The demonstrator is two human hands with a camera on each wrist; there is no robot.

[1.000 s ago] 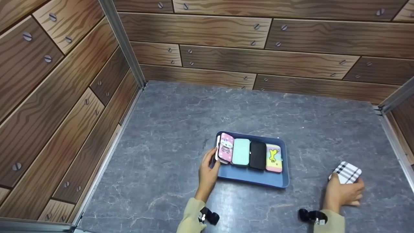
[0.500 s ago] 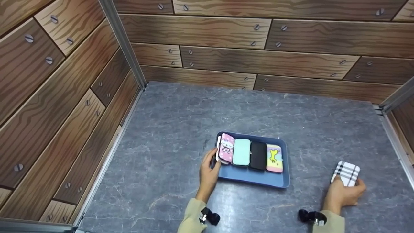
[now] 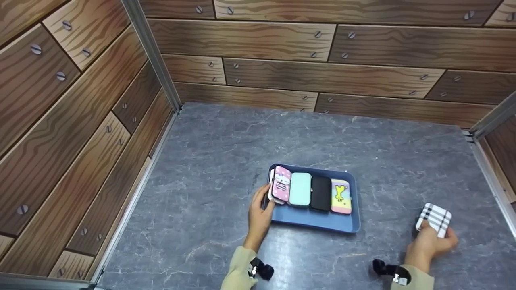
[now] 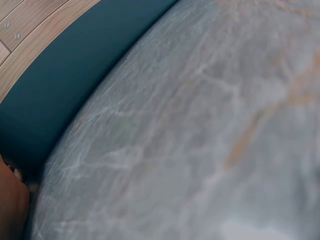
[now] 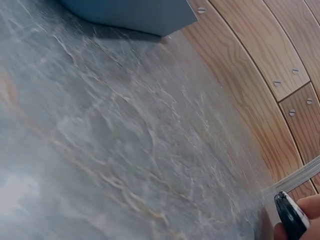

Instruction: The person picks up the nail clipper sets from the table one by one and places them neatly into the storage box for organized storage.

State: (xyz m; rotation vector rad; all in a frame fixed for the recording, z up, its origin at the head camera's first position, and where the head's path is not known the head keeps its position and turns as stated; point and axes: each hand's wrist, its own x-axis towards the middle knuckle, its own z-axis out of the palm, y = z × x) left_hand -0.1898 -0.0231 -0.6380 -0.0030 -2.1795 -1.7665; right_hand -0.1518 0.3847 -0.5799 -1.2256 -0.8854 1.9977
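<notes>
In the head view, a blue tray [image 3: 314, 219] holds a row of small flat cases near its far side. My left hand [image 3: 260, 213] grips the tray's left end, fingertips and thumb at the rim beside the pink cartoon case [image 3: 281, 183]. That case leans over a white one [image 3: 271, 185] at the left wall. To its right lie a mint case [image 3: 300, 188], a black case [image 3: 321, 193] and a pastel case with a yellow animal [image 3: 341, 196]. Right of the tray, my right hand [image 3: 429, 243] holds a black-and-white plaid case [image 3: 435, 217]; its dark edge shows in the right wrist view.
A grey marbled tabletop [image 3: 225, 145] surrounds the tray. Wood-print panels [image 3: 258, 40] stand at the back and along the left side [image 3: 80, 161], with a metal post [image 3: 155, 56] at the corner. Another metal edge [image 3: 498, 173] runs along the right.
My right hand has turned the plaid case and shifted it slightly right and nearer to me. The left hand and the tray have stayed in place.
</notes>
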